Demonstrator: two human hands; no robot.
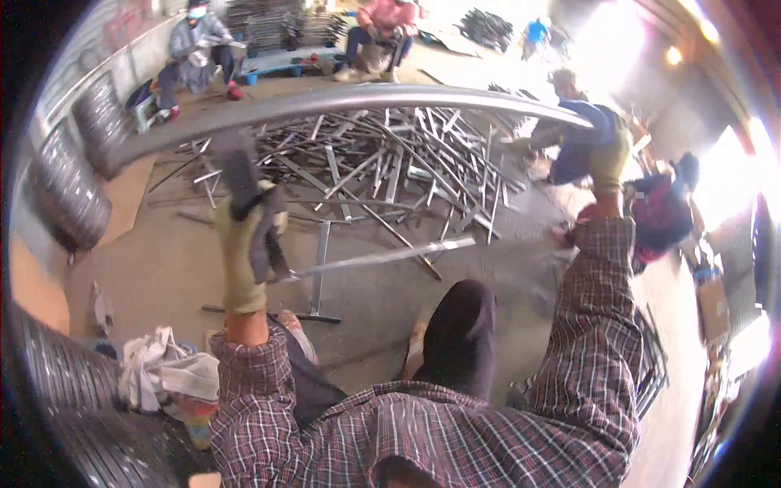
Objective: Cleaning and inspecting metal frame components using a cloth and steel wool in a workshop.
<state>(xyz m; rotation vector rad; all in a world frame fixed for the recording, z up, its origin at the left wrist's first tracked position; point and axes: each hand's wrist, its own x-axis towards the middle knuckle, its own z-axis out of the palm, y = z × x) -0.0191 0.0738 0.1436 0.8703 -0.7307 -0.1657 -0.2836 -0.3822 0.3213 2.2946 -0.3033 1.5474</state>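
Observation:
A long silvery metal tube (358,102), bowed by the lens, spans the view in front of me at raised height. My right hand (612,159), in a yellowish glove, is closed at the tube's right end. My left hand (242,252), gloved alike, is closed round a dark flat piece (236,175) that reaches up towards the tube. Blur hides whether the piece joins the tube and what kind of thing it is. From beside the left hand a thin silvery bar (386,258) points right; I cannot tell if it is attached.
A heap of metal bars and frames (390,163) covers the floor ahead. Wrapped dark bundles (73,187) stand at left, near a white cloth (167,370) on stacked dark parts. Co-workers sit at the back; another person (569,130) crouches beyond my right hand, one more (663,207) further right.

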